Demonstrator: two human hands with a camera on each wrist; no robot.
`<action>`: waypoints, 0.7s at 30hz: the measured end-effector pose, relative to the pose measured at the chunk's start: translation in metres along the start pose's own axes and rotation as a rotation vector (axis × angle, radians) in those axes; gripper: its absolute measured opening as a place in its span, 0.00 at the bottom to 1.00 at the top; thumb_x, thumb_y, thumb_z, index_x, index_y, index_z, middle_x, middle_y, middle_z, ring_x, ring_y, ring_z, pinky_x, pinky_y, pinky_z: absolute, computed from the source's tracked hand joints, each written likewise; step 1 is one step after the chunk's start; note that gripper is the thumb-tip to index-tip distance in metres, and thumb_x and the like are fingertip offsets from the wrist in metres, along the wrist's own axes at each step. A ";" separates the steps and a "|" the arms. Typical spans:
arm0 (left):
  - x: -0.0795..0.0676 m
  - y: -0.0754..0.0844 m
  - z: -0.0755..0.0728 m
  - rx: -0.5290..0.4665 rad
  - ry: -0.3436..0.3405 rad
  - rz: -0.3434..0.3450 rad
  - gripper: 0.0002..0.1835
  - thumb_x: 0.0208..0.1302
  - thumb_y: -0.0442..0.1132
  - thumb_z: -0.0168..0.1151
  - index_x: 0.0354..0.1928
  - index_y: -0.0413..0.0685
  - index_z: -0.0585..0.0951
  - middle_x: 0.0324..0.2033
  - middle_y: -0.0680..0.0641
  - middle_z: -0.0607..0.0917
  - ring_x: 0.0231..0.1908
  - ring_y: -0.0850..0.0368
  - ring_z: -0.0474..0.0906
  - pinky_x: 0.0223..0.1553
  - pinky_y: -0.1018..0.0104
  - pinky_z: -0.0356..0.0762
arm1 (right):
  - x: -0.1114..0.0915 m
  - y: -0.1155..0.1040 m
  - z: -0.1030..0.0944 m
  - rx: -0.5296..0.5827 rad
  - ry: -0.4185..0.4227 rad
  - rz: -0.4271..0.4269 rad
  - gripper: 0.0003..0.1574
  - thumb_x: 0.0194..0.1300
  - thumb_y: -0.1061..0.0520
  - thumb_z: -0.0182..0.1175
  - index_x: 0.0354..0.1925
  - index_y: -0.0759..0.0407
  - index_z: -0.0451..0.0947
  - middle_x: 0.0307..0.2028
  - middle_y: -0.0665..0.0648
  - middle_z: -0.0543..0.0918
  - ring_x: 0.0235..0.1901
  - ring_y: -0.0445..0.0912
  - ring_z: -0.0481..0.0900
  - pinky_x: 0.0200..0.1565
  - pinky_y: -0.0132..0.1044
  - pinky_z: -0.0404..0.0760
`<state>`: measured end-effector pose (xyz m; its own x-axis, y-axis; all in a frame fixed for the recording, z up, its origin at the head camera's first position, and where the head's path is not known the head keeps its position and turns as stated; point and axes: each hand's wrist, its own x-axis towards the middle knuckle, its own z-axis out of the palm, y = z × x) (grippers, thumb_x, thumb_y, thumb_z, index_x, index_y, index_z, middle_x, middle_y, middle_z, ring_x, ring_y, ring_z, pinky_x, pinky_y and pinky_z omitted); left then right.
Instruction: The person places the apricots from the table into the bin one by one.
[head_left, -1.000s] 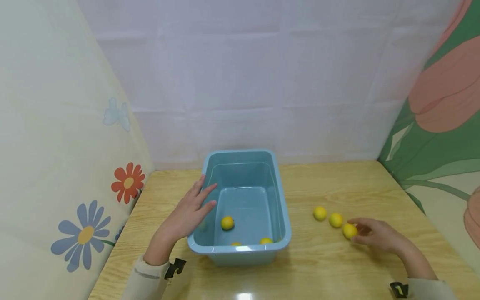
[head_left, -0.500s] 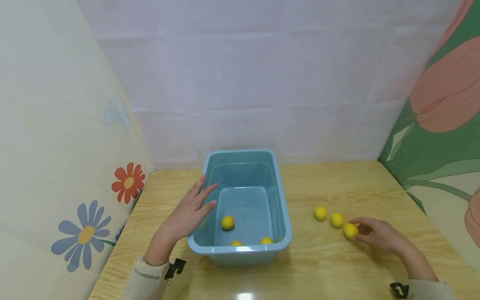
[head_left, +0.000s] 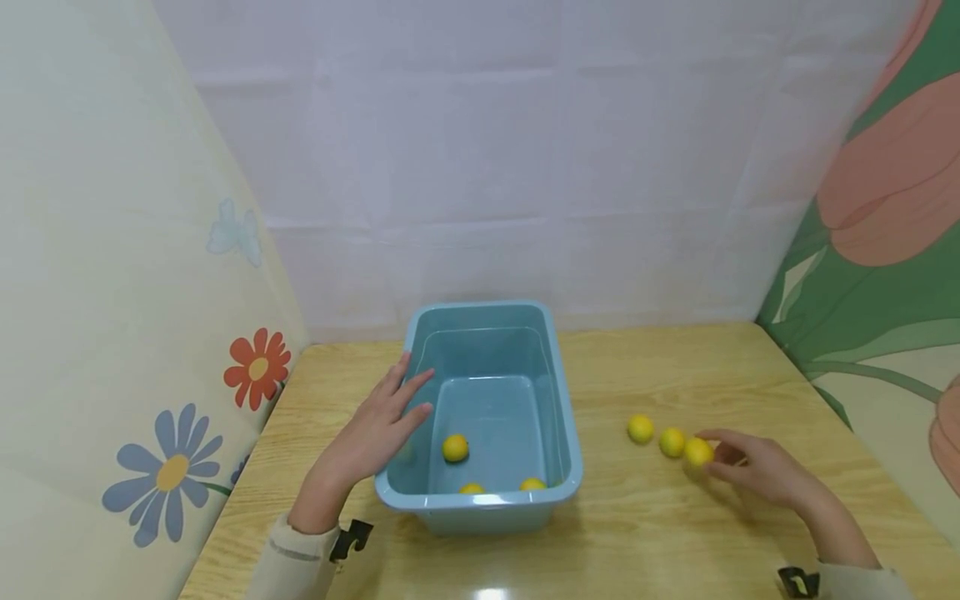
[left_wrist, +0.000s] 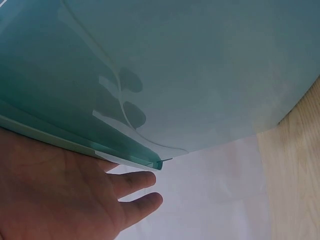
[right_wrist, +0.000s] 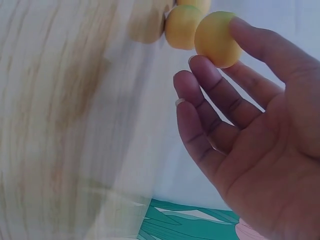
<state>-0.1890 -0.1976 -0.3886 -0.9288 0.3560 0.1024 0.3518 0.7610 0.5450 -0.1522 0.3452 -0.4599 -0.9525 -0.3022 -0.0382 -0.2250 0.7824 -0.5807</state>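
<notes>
My right hand [head_left: 761, 471] pinches a small round yellow citrus fruit [head_left: 698, 452] between thumb and fingertips. In the right wrist view a gap shows between this held fruit [right_wrist: 217, 40] and the wood table. Just left of it on the table lie two similar fruits, the nearer one [head_left: 672, 442] and the farther one [head_left: 641, 429]. My left hand [head_left: 371, 433] rests at the left rim of a blue plastic bin [head_left: 562, 392], fingers straight and spread. Inside the bin lies one whole fruit [head_left: 454, 448], with two more partly hidden behind the front wall.
The wood-grain table [head_left: 630, 533] extends around the bin. A white cloth [head_left: 465, 167] hangs behind it. Floral printed sheets stand on both sides, with blue and red flowers [head_left: 172, 472] on the left and large pink petals [head_left: 892, 175] on the right.
The right hand has taken the nearest citrus fruit slightly up from the table, and its shadow now shows below. The left hand and the bin stay in place.
</notes>
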 end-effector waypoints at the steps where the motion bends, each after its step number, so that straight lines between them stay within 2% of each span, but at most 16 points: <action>1: 0.000 0.000 0.000 -0.001 0.000 -0.001 0.33 0.79 0.61 0.42 0.79 0.55 0.61 0.81 0.44 0.43 0.78 0.33 0.41 0.66 0.22 0.50 | 0.000 -0.001 0.000 0.003 0.005 -0.002 0.30 0.68 0.49 0.67 0.62 0.63 0.77 0.35 0.47 0.82 0.36 0.34 0.78 0.38 0.33 0.80; 21: 0.000 0.000 0.000 0.002 -0.002 0.002 0.33 0.79 0.61 0.41 0.79 0.55 0.61 0.81 0.44 0.43 0.78 0.32 0.41 0.67 0.22 0.50 | 0.004 -0.022 -0.001 -0.002 0.038 -0.054 0.28 0.70 0.53 0.66 0.63 0.64 0.76 0.36 0.46 0.83 0.36 0.34 0.78 0.40 0.34 0.82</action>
<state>-0.1891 -0.1973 -0.3883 -0.9281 0.3581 0.1019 0.3535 0.7615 0.5433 -0.1517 0.3277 -0.4466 -0.9462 -0.3228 0.0241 -0.2763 0.7666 -0.5796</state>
